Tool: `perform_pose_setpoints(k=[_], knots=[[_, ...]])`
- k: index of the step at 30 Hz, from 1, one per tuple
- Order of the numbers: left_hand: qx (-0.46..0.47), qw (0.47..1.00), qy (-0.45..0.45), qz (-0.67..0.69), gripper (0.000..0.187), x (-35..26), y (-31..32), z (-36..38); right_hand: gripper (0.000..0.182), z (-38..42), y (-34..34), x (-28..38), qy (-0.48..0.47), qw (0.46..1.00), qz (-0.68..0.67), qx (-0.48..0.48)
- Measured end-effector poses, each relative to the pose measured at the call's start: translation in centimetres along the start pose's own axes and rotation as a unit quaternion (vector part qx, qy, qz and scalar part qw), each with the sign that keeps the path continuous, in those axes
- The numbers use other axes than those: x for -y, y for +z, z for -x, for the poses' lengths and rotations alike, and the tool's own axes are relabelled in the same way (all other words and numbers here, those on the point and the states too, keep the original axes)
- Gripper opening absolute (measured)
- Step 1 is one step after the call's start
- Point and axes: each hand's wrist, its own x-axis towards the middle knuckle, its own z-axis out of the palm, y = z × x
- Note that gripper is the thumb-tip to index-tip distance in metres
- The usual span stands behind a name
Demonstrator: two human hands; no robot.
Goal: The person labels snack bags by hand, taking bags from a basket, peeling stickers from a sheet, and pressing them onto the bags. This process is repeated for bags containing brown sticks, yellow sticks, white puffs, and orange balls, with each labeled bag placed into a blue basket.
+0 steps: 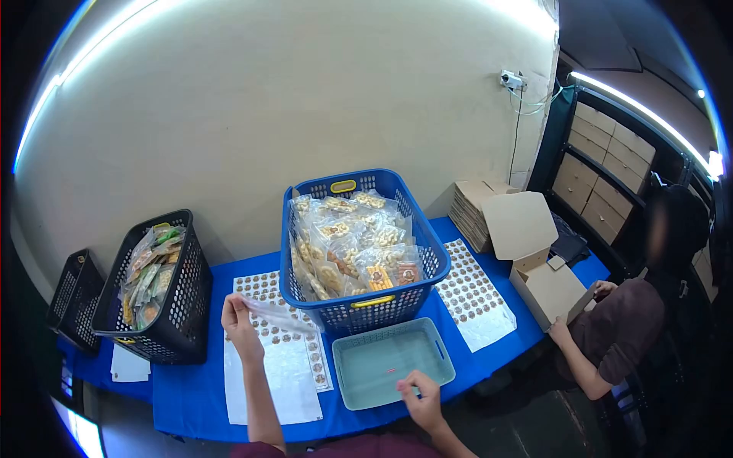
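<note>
My left hand (243,330) pinches one end of a clear plastic bag (281,315), which stretches out to the right above sheets of round stickers (267,284). My right hand (421,400) is over the near right part of a shallow grey-green tray (359,398), with thumb and forefinger drawn together. Whether something small sits between those fingers I cannot make out. A tiny reddish piece (391,370) shows in the tray. Behind the tray stands a blue basket (439,263) heaped with clear packets of snacks (359,237).
Black baskets stand at the left, one holding mixed packets (155,271). Another sticker sheet (473,294) lies right of the blue basket. Beyond it are stacked flat cartons (469,214). At the right a co-worker's hands (561,333) hold an open cardboard box (546,294).
</note>
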Motion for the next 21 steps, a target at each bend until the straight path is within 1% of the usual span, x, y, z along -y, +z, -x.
perform_pose_setpoints(k=[2, 3, 5, 6, 7, 8, 9, 10, 12, 13, 14, 15, 16, 17, 19, 21], knots=[[0.071, 0.996, -0.033, 0.04, 0.029, 0.2, 0.7, 0.6, 0.025, 0.7, -1.2, -1.6, 0.13, 0.987, -0.075, -0.055], [0.106, 0.991, -0.048, 0.06, 0.029, 0.2, 1.2, 0.9, 0.026, 0.6, -1.3, -1.5, 0.139, 0.982, -0.104, -0.076], [0.155, 0.96, -0.113, 0.202, 0.028, -0.2, 3.4, 2.7, 0.03, 0.5, -1.2, -1.0, 0.16, 0.966, -0.164, -0.116], [0.162, 0.944, -0.15, 0.247, 0.028, -0.5, 4.5, 3.8, 0.028, 0.6, -1.1, -1.7, 0.161, 0.971, -0.16, -0.075], [0.188, 0.903, -0.197, 0.333, 0.026, -0.1, 5.3, 4.9, 0.025, 0.9, -0.4, -1.8, 0.198, 0.957, -0.208, -0.042], [0.221, 0.839, -0.258, 0.426, 0.023, 0.1, 6.1, 6.0, 0.023, 1.0, 0.6, -1.9, 0.232, 0.939, -0.254, -0.009], [0.248, 0.807, -0.302, 0.443, 0.022, -0.2, 6.9, 7.0, 0.021, 0.9, 1.5, -1.8, 0.262, 0.918, -0.298, 0.024], [0.277, 0.756, -0.337, 0.488, 0.023, 0.5, 7.4, 8.1, 0.021, 1.1, 2.0, -1.8, 0.297, 0.887, -0.346, 0.064], [0.307, 0.634, -0.434, 0.562, 0.023, 1.0, 8.3, 9.8, 0.024, 2.3, 2.6, -2.1, 0.363, 0.813, -0.433, 0.143], [0.324, 0.563, -0.477, 0.593, 0.024, 1.1, 8.5, 10.2, 0.025, 3.0, 2.7, -2.8, 0.368, 0.803, -0.446, 0.142], [0.306, 0.523, -0.499, 0.619, 0.02, 1.1, 8.5, 10.6, 0.027, 3.6, 2.8, -3.8, 0.375, 0.793, -0.46, 0.141], [0.27, 0.499, -0.529, 0.631, 0.02, 0.9, 8.3, 10.6, 0.028, 3.5, 2.9, -3.7, 0.382, 0.782, -0.473, 0.141], [0.232, 0.474, -0.558, 0.641, 0.02, 0.6, 7.8, 10.5, 0.027, 3.7, 2.8, -3.2, 0.38, 0.787, -0.466, 0.138], [0.193, 0.449, -0.584, 0.648, 0.02, 0.5, 7.3, 10.4, 0.025, 3.6, 2.8, -2.6, 0.39, 0.787, -0.451, 0.155], [0.18, 0.433, -0.583, 0.664, 0.02, 1.6, 6.5, 10.6, 0.021, 3.4, 3.2, -2.2, 0.411, 0.785, -0.423, 0.192], [0.168, 0.425, -0.581, 0.674, 0.019, 3.1, 5.6, 10.9, 0.019, 3.3, 3.4, -2.7, 0.365, 0.809, -0.401, 0.227]])
